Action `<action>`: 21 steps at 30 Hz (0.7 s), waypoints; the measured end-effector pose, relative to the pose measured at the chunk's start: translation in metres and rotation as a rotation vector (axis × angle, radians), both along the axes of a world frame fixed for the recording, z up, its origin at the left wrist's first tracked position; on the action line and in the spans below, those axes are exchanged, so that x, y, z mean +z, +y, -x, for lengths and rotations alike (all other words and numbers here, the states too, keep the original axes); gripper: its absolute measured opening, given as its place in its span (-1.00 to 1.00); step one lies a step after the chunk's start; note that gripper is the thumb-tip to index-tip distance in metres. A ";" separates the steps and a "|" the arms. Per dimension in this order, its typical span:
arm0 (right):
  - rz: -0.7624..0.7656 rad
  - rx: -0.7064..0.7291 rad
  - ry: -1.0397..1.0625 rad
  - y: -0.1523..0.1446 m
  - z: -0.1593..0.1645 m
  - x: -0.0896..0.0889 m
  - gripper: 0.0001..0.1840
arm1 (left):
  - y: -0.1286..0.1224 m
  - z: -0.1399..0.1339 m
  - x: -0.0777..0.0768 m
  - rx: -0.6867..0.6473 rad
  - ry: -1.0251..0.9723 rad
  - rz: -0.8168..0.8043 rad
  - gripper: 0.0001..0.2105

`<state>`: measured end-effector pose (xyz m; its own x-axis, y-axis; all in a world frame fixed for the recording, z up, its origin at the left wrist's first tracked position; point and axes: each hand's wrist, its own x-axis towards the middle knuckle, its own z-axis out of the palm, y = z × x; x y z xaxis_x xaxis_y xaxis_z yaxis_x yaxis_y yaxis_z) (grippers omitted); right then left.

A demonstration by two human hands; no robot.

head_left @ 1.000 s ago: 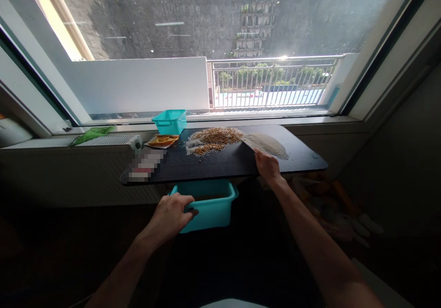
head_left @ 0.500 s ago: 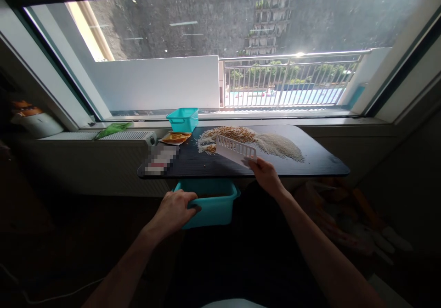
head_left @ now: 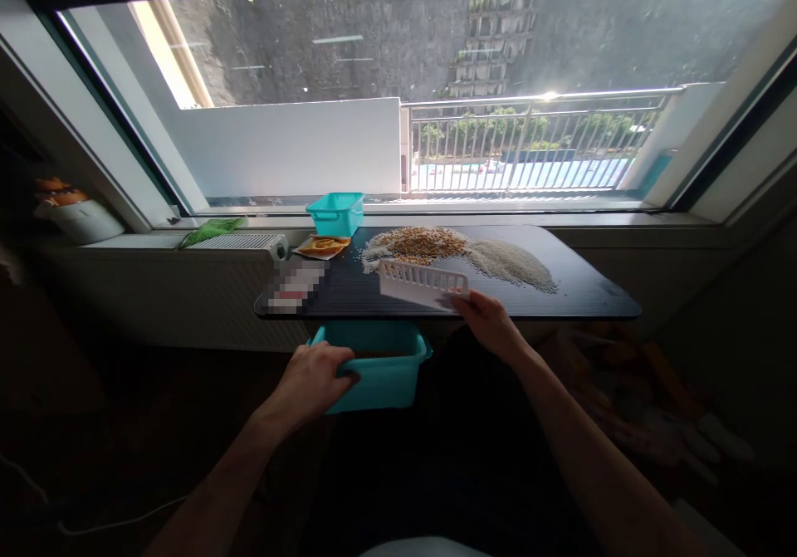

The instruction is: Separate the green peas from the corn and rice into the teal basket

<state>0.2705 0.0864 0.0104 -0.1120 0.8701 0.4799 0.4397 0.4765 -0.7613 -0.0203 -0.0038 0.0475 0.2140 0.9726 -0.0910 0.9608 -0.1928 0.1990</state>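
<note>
My right hand (head_left: 490, 322) pinches one end of a white plastic divider with a row of slots (head_left: 414, 289), tilted over the table's near edge. Behind it on the dark table (head_left: 579, 287) lie a heap of yellow corn kernels (head_left: 423, 244) mixed with white grains and, to its right, a heap of rice-like white grains (head_left: 514, 265). Below the table edge, my left hand (head_left: 316, 377) grips the left front rim of a turquoise plastic bin (head_left: 379, 387). Something brownish shows dimly inside that bin.
A smaller turquoise basket (head_left: 336, 215) stands at the back left, by the window. In front of it lies an orange-and-white packet (head_left: 322, 246), with a blurred flat item (head_left: 295, 285) nearer. A green cloth (head_left: 212, 232) rests on the radiator (head_left: 187, 291). Bags (head_left: 653, 407) lie in shadow, right.
My right hand has drawn the divider toward me, down to the table's near edge, uncovering more of the corn. My left hand stays on the bin. The view has shifted slightly.
</note>
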 end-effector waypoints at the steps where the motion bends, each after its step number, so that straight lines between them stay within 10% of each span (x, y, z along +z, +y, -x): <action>1: -0.014 -0.068 0.000 0.006 -0.007 0.001 -0.55 | 0.000 -0.003 0.001 -0.006 -0.008 0.001 -0.84; 7: -0.067 -0.321 -0.053 0.041 -0.031 0.006 -0.64 | 0.003 -0.021 0.006 -0.040 -0.049 0.012 -0.83; 21: -0.067 -0.280 -0.106 0.035 -0.029 0.009 -0.64 | 0.008 -0.038 0.007 -0.062 -0.079 0.009 -0.84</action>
